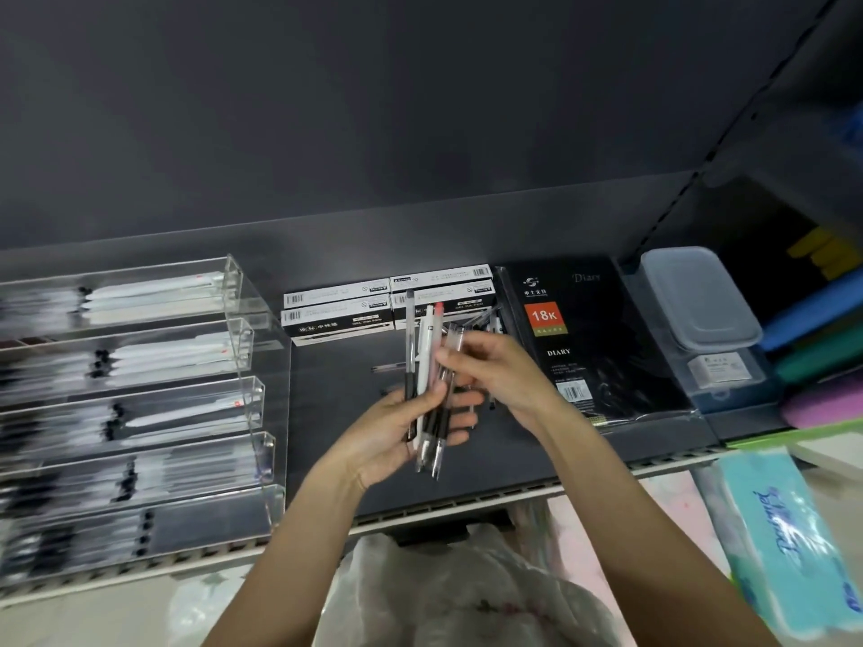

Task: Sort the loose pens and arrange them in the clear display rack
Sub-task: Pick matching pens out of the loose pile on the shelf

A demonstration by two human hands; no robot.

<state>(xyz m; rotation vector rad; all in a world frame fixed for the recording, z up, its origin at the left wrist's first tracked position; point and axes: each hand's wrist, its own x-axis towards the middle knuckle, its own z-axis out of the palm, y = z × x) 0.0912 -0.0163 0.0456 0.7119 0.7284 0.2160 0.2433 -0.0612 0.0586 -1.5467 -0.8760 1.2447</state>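
Observation:
My left hand grips a bundle of several pens, clear, white and black-gripped, one with a red top, held upright over the dark shelf. My right hand reaches in from the right and pinches a clear pen in the bundle near its upper part. The clear display rack stands at the left with several stepped tiers, each holding rows of pens. More loose pens lie on the shelf behind my hands, partly hidden.
Pen boxes sit at the back of the shelf. A black diary lies to the right, then a lidded plastic container. A white plastic bag hangs below, and a blue tissue pack lies at lower right.

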